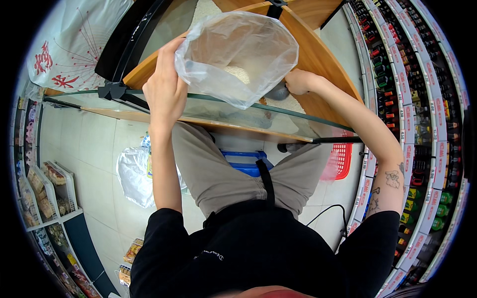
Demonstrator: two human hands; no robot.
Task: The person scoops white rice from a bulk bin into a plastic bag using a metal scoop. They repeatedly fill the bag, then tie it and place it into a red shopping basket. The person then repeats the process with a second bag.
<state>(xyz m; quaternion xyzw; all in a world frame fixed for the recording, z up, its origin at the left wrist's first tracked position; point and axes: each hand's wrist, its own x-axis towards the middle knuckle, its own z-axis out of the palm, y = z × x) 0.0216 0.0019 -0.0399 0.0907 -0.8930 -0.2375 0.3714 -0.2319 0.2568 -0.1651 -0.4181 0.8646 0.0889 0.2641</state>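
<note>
My left hand (pixel 167 83) grips the rim of a clear plastic bag (pixel 238 35), which hangs wide open over a wooden bin. White grains that look like rice (pixel 239 74) show at the bottom of the bag's mouth; whether they lie inside it or show through it, I cannot tell. Just right of the bag, my right hand (pixel 301 82) is closed around the end of a grey scoop (pixel 277 92). The scoop is low in the bin, against pale grains (pixel 296 104). Part of it is hidden behind the bag.
A glass panel (pixel 216 98) fronts the bin's curved wooden wall (pixel 324 48). Shelves of bottles (pixel 406 111) line the right. A printed white sack (pixel 74 48) stands upper left. Below are a blue plastic stool or box (pixel 238 160), a red basket (pixel 343 160) and a white bag (pixel 134 177).
</note>
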